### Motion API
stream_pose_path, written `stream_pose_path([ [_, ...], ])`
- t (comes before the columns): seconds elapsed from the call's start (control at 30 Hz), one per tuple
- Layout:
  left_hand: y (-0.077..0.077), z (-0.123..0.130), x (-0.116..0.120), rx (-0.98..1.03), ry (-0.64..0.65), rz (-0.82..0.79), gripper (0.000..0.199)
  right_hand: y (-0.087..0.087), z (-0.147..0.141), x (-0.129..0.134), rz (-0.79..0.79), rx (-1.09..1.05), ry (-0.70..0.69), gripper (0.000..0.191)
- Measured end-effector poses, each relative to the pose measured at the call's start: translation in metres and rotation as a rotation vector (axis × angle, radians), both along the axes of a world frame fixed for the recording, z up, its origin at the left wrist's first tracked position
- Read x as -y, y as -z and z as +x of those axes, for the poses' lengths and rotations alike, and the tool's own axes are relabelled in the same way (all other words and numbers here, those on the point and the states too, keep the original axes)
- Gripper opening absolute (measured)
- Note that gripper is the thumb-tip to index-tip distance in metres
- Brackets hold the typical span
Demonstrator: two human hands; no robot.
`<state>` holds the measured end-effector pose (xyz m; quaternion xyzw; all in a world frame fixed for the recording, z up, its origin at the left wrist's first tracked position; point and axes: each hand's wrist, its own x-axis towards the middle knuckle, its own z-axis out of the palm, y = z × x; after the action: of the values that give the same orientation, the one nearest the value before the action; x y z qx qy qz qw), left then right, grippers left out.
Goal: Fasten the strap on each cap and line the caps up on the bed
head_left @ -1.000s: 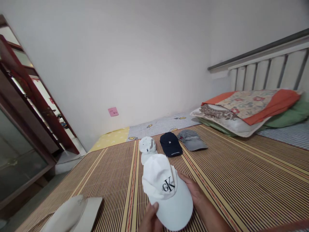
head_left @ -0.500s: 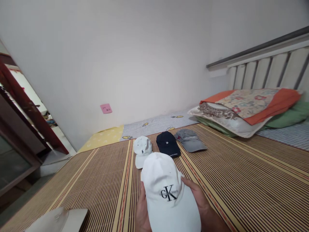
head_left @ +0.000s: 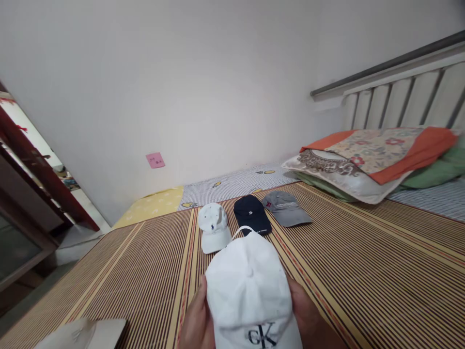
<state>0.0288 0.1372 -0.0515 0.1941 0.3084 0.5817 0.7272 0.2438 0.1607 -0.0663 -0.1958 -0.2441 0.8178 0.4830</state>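
Observation:
Between my two hands is a white baseball cap (head_left: 250, 286) with a dark "CK" mark on its front. Its crown faces up, its brim points toward me, and the back strap arches at the far side. My left hand (head_left: 198, 317) grips the left side of the cap, and my right hand (head_left: 308, 310) grips the right side; some fingers are hidden beneath it. Just beyond lie a white cap with a small dark logo (head_left: 214, 227), a dark navy cap (head_left: 251, 213) and a grey cap (head_left: 286, 208), side by side.
A beige cap (head_left: 82, 334) lies at the lower left on the striped mat (head_left: 145, 271). Pillows (head_left: 348, 169) with an orange-edged floral cover (head_left: 385, 148) are stacked at the right by the headboard (head_left: 395, 104). A pink note (head_left: 155, 160) is on the wall.
The held cap has tipped, so its crown top and back strap now show and its logo sits lower. Both hands have moved with it. The other caps stay in place.

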Motion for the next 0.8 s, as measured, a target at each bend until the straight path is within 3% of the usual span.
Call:
stream_pose_path([
  [0.1,-0.019,-0.005,0.011,-0.108,-0.164,0.034,0.05,0.0,0.004,0.005,0.033,0.016,-0.006,0.056],
  [0.23,-0.05,-0.01,0.029,-0.231,-0.316,-0.12,0.061,0.001,0.007,0.009,0.139,0.06,0.013,0.052],
  [0.37,-0.065,-0.012,0.037,-0.303,-0.319,-0.043,0.067,0.007,0.009,0.006,0.179,0.157,0.02,0.045],
  [0.5,-0.071,-0.006,0.039,-0.41,-0.325,-0.058,0.059,0.006,0.014,0.0,0.187,0.188,0.055,0.054],
  [0.63,-0.083,0.002,0.043,-0.445,-0.377,-0.051,0.051,-0.015,0.024,0.007,0.244,0.122,0.09,0.053],
  [0.73,-0.091,0.003,0.047,-0.47,-0.346,-0.06,0.054,-0.036,0.03,0.015,0.267,0.115,0.094,0.039],
  [0.8,-0.095,0.001,0.051,-0.468,-0.278,-0.029,0.049,-0.051,0.034,0.016,0.32,0.139,0.072,0.04],
])
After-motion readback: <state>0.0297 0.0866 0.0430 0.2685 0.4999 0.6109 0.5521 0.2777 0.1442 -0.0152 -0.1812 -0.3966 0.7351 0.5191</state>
